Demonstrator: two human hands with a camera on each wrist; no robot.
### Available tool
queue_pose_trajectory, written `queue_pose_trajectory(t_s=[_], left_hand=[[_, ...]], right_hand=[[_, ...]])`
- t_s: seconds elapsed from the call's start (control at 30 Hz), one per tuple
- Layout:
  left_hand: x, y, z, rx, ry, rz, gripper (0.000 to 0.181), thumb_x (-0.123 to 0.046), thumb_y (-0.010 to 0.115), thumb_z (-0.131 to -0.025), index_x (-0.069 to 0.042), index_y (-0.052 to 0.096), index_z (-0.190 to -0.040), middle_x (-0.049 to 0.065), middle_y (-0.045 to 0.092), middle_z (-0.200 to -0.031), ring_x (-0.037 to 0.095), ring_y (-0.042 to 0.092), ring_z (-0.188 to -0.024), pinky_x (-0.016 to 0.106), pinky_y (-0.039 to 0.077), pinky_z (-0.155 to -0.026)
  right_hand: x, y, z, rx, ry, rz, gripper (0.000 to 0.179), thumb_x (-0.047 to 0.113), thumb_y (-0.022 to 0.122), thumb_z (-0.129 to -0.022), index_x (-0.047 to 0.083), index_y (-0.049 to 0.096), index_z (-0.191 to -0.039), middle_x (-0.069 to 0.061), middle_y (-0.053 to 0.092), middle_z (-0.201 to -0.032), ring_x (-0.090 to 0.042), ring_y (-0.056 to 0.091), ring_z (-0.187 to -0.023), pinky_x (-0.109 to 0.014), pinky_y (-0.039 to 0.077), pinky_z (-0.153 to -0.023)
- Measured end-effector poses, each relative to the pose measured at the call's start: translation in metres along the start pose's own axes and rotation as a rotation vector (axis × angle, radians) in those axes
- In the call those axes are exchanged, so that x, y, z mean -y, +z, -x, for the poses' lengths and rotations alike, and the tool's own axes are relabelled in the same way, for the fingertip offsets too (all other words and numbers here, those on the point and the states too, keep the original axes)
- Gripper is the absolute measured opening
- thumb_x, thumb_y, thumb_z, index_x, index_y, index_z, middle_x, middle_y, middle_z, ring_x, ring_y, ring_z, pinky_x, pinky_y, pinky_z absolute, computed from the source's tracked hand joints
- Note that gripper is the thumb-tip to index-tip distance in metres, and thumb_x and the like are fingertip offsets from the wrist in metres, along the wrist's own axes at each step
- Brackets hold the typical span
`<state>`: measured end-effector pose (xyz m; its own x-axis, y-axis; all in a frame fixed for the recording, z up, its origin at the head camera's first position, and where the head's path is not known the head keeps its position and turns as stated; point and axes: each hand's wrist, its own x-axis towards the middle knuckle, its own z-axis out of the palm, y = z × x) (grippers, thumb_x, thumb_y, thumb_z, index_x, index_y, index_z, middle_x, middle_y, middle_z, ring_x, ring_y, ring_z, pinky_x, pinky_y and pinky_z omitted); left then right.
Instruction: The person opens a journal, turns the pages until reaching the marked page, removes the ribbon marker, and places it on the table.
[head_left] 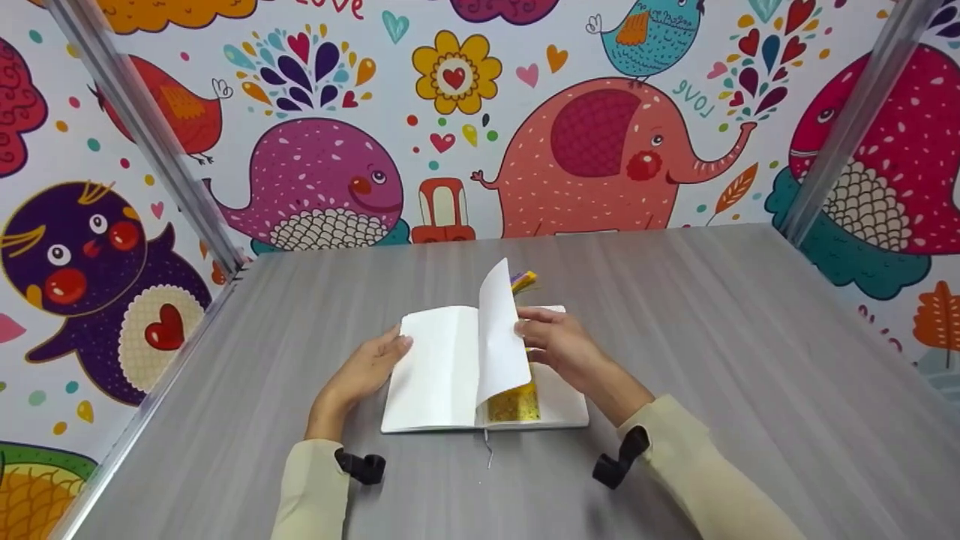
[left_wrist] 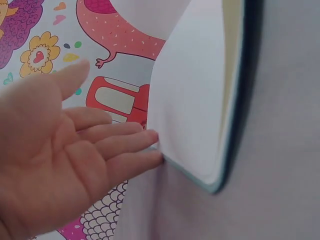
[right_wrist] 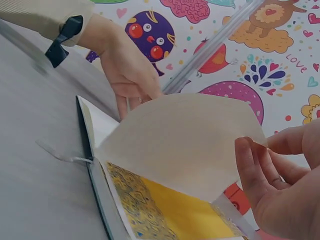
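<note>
An open notebook (head_left: 427, 375) with blank white pages and a dark cover lies on the table. My right hand (head_left: 562, 345) pinches the outer edge of one raised page (head_left: 502, 337), which stands up near the spine. Under that page, a yellow patterned bookmark (right_wrist: 185, 210) rests on the right-hand side, partly hidden. Yellow and purple strands, like a tassel (head_left: 525, 281), stick out past its top. At the notebook's left edge is my left hand (head_left: 367, 367); in the left wrist view its extended fingers (left_wrist: 130, 167) touch the edge by the cover.
A thin ribbon (head_left: 489, 448) trails from the notebook's lower edge onto the grey table (head_left: 675, 300). Cartoon-printed panels (head_left: 450, 187) stand behind and to the left, with metal posts (head_left: 150, 135) at the corners. Black straps (head_left: 622, 457) hang at both wrists.
</note>
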<state>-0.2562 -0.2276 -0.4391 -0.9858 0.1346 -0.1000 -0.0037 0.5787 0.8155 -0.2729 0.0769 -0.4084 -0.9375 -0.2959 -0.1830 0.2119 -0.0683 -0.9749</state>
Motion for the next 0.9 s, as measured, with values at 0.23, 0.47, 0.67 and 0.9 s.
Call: queue_pose_trajectory(t_s=[0.23,0.47,0.67,0.9], left_hand=[[-0.007,0.002,-0.002,-0.034,0.013,0.114,0.076,-0.052,0.027,-0.108,0.001,0.011,-0.159,0.021,0.013,-0.168,0.037,0.008,-0.157,0.052,0.009,-0.127],[-0.005,-0.002,0.0,-0.028,0.064,0.238,0.077,-0.054,0.015,-0.107,0.002,0.004,-0.159,0.023,0.004,-0.168,0.041,0.002,-0.157,0.058,0.008,-0.126],[-0.003,-0.004,0.002,-0.023,0.02,0.308,0.078,-0.058,0.018,-0.106,-0.005,0.001,-0.161,0.025,0.006,-0.168,0.047,0.01,-0.154,0.071,0.024,-0.115],[-0.003,-0.005,0.001,-0.053,0.05,0.268,0.07,-0.053,0.02,-0.107,-0.017,-0.003,-0.163,0.018,0.001,-0.17,0.048,0.013,-0.153,0.069,0.029,-0.114]], right_hand=[[-0.007,0.017,0.001,0.08,-0.061,0.003,0.045,0.03,0.052,-0.104,0.008,0.054,-0.144,-0.012,0.067,-0.131,-0.025,0.066,-0.117,-0.034,0.056,-0.098],[-0.02,0.03,0.004,0.144,-0.148,0.297,0.048,0.036,0.055,-0.102,0.018,0.052,-0.147,-0.008,0.055,-0.149,-0.031,0.049,-0.141,-0.05,0.038,-0.118],[-0.032,0.042,0.008,0.173,-0.258,0.681,0.049,0.029,0.06,-0.1,0.018,0.052,-0.147,-0.011,0.048,-0.155,-0.035,0.043,-0.144,-0.055,0.035,-0.119],[-0.041,0.051,0.011,0.246,-0.362,0.995,0.057,0.03,0.059,-0.1,0.011,0.044,-0.152,-0.015,0.039,-0.16,-0.043,0.024,-0.153,-0.059,0.02,-0.124]])
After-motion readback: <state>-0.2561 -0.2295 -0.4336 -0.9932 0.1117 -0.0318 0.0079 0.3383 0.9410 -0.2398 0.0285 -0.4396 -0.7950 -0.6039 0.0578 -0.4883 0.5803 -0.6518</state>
